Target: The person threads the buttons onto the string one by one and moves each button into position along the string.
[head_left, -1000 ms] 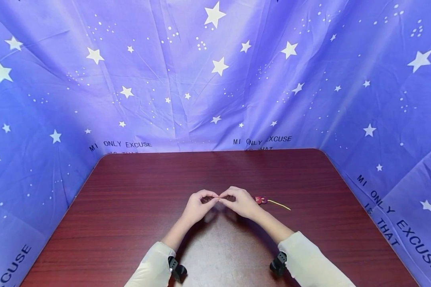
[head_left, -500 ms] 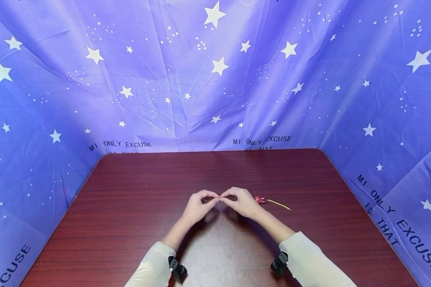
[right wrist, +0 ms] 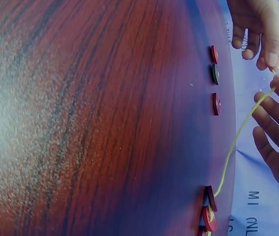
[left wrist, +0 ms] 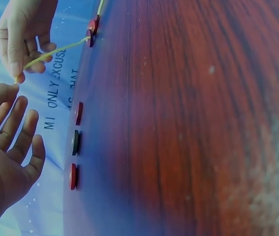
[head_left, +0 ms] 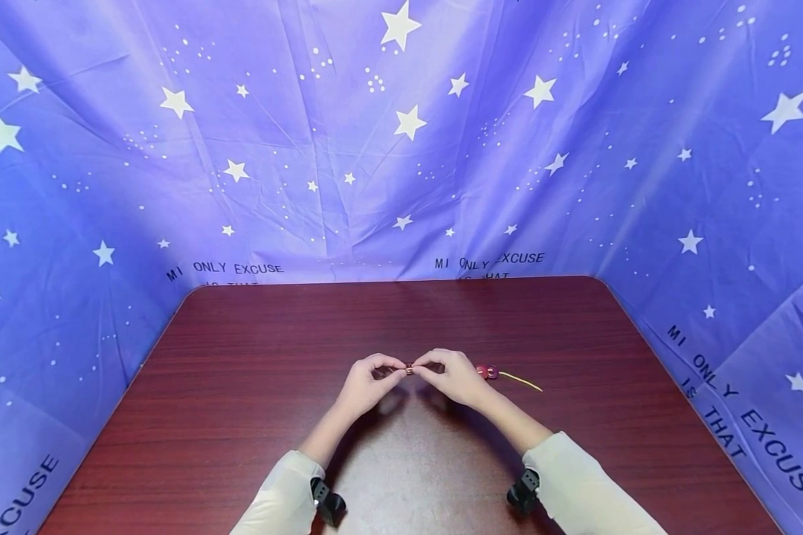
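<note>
In the head view my left hand [head_left: 368, 383] and right hand [head_left: 451, 377] meet fingertip to fingertip over the table. Between them a small brownish patch shows, too small to make out. A yellow string [right wrist: 235, 135] runs from my right thumb and index finger down to a few threaded buttons [right wrist: 209, 219], dark and red, on the table. My right hand [left wrist: 29, 34] pinches this string near its end. My left hand [right wrist: 262, 29] pinches the short end beyond, its other fingers loosely bent. The string's tail [head_left: 520, 381] lies right of the threaded buttons.
Between the hands and the table's far side lie a red button [left wrist: 78, 113], a dark button [left wrist: 75, 142] and another red button [left wrist: 73, 176], in a row. The dark red wooden table [head_left: 254, 334] is bordered by a blue star-printed cloth [head_left: 348, 148].
The fingertips of both hands have drawn slightly apart, and a small brownish patch now shows between them. The arms, threaded buttons and string tail have hardly moved.
</note>
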Demonstrator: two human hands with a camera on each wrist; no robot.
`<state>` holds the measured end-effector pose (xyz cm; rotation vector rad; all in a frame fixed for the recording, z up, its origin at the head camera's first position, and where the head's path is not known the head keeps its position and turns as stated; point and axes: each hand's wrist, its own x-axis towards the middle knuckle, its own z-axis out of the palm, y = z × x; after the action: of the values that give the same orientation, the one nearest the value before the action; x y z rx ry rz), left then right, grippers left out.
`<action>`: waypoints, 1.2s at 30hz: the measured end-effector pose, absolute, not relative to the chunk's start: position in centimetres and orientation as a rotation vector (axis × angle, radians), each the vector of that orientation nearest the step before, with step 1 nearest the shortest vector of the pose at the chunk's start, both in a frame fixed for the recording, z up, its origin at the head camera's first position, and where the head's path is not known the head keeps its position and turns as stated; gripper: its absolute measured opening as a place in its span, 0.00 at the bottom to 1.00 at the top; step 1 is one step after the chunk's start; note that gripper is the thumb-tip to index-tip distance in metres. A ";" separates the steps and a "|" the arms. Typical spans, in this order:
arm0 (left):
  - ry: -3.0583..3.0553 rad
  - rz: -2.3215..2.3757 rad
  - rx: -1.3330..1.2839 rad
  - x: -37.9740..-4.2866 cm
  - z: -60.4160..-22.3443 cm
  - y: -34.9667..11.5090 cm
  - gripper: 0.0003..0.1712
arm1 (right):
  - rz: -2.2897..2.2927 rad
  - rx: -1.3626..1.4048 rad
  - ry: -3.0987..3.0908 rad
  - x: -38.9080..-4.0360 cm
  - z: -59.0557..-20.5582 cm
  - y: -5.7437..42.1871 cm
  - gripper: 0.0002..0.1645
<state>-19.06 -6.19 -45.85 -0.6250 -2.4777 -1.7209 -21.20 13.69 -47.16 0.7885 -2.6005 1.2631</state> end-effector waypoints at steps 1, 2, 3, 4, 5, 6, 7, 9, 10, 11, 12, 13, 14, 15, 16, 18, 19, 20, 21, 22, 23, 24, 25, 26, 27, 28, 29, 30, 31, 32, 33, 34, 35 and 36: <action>-2.483 -1.718 -0.617 -19.1 -45.9 -6.2 0.07 | 1.265 0.796 -2.584 -21.2 -47.2 13.7 0.05; -2.483 -1.718 -0.608 -19.1 -45.9 -6.3 0.07 | 1.254 0.806 -2.562 -21.3 -47.4 13.7 0.04; -2.482 -1.718 -0.597 -19.2 -46.1 -6.4 0.07 | 1.254 0.803 -2.554 -21.3 -47.4 13.8 0.04; -2.478 -1.716 -0.592 -19.3 -46.2 -6.4 0.07 | 1.252 0.802 -2.547 -21.3 -47.4 13.8 0.04; -2.476 -1.711 -0.585 -19.6 -46.6 -6.5 0.07 | 1.251 0.805 -2.540 -21.3 -47.5 13.8 0.04; -2.473 -1.709 -0.582 -19.8 -47.1 -6.7 0.06 | 1.254 0.805 -2.543 -21.3 -47.4 13.9 0.05; -2.471 -1.709 -0.578 -20.1 -47.5 -6.8 0.06 | 1.258 0.804 -2.552 -21.3 -47.4 13.9 0.05; -2.475 -1.701 -0.577 -20.6 -48.4 -7.2 0.07 | 1.272 0.786 -2.590 -21.3 -47.2 14.0 0.06; -2.482 -1.695 -0.578 -20.9 -48.8 -7.4 0.07 | 1.266 0.787 -2.593 -21.3 -47.2 14.0 0.06; -2.488 -1.692 -0.575 -21.1 -49.1 -7.6 0.07 | 1.260 0.785 -2.600 -21.2 -47.1 14.1 0.06; -2.494 -1.683 -0.576 -21.1 -49.2 -7.8 0.08 | 1.259 0.780 -2.611 -21.2 -47.0 14.1 0.07; -2.500 -1.675 -0.573 -21.2 -49.2 -7.9 0.08 | 1.253 0.772 -2.620 -21.1 -47.0 14.1 0.07; -2.502 -1.670 -0.571 -21.2 -49.2 -8.1 0.08 | 1.251 0.765 -2.627 -21.1 -47.0 14.1 0.07; -2.501 -1.665 -0.570 -21.1 -49.2 -8.3 0.08 | 1.249 0.757 -2.632 -21.1 -46.9 14.2 0.07; -2.500 -1.665 -0.563 -21.1 -49.2 -8.5 0.08 | 1.247 0.746 -2.643 -21.1 -46.8 14.2 0.07; -2.491 -1.666 -0.553 -21.1 -49.2 -8.9 0.08 | 1.265 0.729 -2.670 -21.0 -46.6 14.2 0.08; -2.488 -1.672 -0.544 -21.1 -49.3 -9.1 0.08 | 1.268 0.726 -2.677 -21.0 -46.6 14.3 0.08; -2.485 -1.669 -0.534 -21.1 -49.4 -9.3 0.09 | 1.272 0.725 -2.680 -21.0 -46.6 14.3 0.08; -2.483 -1.664 -0.523 -21.2 -49.4 -9.5 0.09 | 1.273 0.730 -2.680 -21.0 -46.6 14.3 0.08; -2.480 -1.660 -0.512 -21.2 -49.5 -9.7 0.09 | 1.275 0.731 -2.681 -21.0 -46.6 14.3 0.08; -2.481 -1.655 -0.506 -21.2 -49.6 -9.9 0.09 | 1.273 0.733 -2.683 -21.0 -46.6 14.3 0.08; -2.486 -1.645 -0.499 -21.2 -49.7 -10.1 0.09 | 1.270 0.735 -2.685 -21.0 -46.6 14.4 0.08; -2.493 -1.635 -0.493 -21.2 -49.8 -10.3 0.09 | 1.265 0.734 -2.688 -21.0 -46.6 14.4 0.08; -2.503 -1.615 -0.491 -21.2 -49.9 -10.4 0.09 | 1.262 0.735 -2.691 -21.0 -46.6 14.4 0.08; -2.514 -1.609 -0.489 -21.2 -49.9 -10.6 0.09 | 1.262 0.735 -2.693 -21.0 -46.6 14.4 0.08; -2.528 -1.602 -0.489 -21.2 -50.0 -10.8 0.09 | 1.264 0.733 -2.695 -21.0 -46.6 14.4 0.08; -2.542 -1.593 -0.489 -21.2 -50.0 -10.9 0.09 | 1.263 0.730 -2.697 -21.0 -46.6 14.5 0.08; -2.557 -1.578 -0.487 -21.3 -50.1 -11.0 0.09 | 1.266 0.729 -2.698 -21.0 -46.6 14.5 0.08; -2.571 -1.563 -0.486 -21.3 -50.2 -11.1 0.09 | 1.269 0.728 -2.698 -20.9 -46.6 14.5 0.08; -2.588 -1.541 -0.483 -21.3 -50.2 -11.2 0.09 | 1.270 0.731 -2.694 -20.9 -46.6 14.5 0.08; -2.605 -1.518 -0.480 -21.3 -50.2 -11.3 0.08 | 1.268 0.734 -2.690 -20.9 -46.6 14.5 0.08; -2.625 -1.482 -0.481 -21.3 -50.3 -11.3 0.08 | 1.266 0.731 -2.689 -20.9 -46.6 14.6 0.08; -2.644 -1.437 -0.485 -21.3 -50.3 -11.4 0.08 | 1.260 0.729 -2.689 -20.9 -46.6 14.6 0.09; -2.664 -1.398 -0.486 -21.3 -50.3 -11.4 0.08 | 1.257 0.727 -2.688 -20.9 -46.6 14.6 0.09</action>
<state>-21.30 -11.42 -50.28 -0.4862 -2.6636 -1.3978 -20.87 14.63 -46.62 0.7268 -2.6880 1.2567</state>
